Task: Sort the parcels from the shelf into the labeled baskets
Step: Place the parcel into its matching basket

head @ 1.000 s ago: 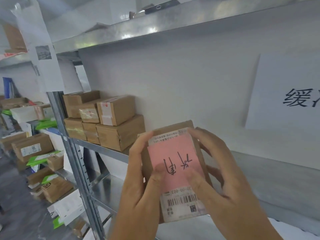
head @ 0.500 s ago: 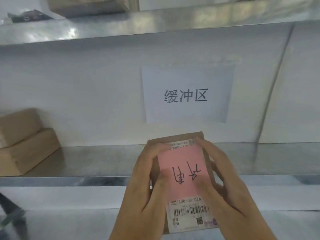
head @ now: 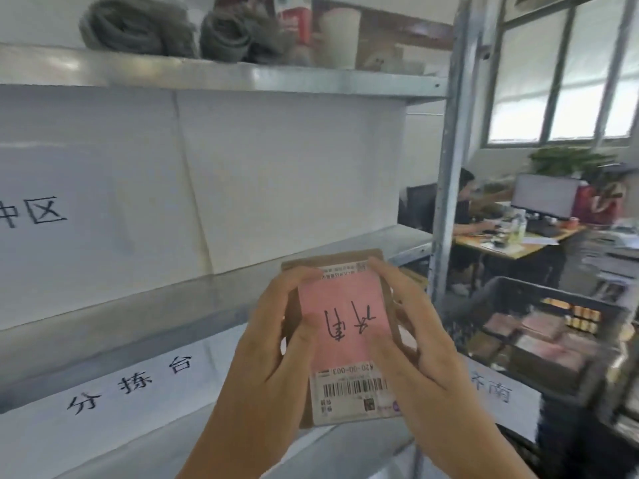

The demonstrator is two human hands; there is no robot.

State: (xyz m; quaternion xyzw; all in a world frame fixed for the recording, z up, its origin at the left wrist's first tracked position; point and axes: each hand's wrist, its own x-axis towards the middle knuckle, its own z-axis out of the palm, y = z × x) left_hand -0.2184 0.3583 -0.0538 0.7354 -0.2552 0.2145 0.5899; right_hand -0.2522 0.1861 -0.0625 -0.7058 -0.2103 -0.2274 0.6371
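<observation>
left hand (head: 273, 344), right hand (head: 420, 340), raised together, fingers curled, gripping

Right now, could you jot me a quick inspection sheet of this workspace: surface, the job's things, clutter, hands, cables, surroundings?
Surface: metal shelf, bare where visible; paper signs on the back wall and on the level below.
Job's things: one brown parcel with a pink label, held up in front of the shelf; dark basket at right holding pink-labelled parcels.
Clutter: grey coils and a white roll on the top shelf.
Hands: left hand and right hand both grip the parcel by its sides.
Cables: nothing seen.
Surroundings: desk with a monitor, seated people, windows.
</observation>
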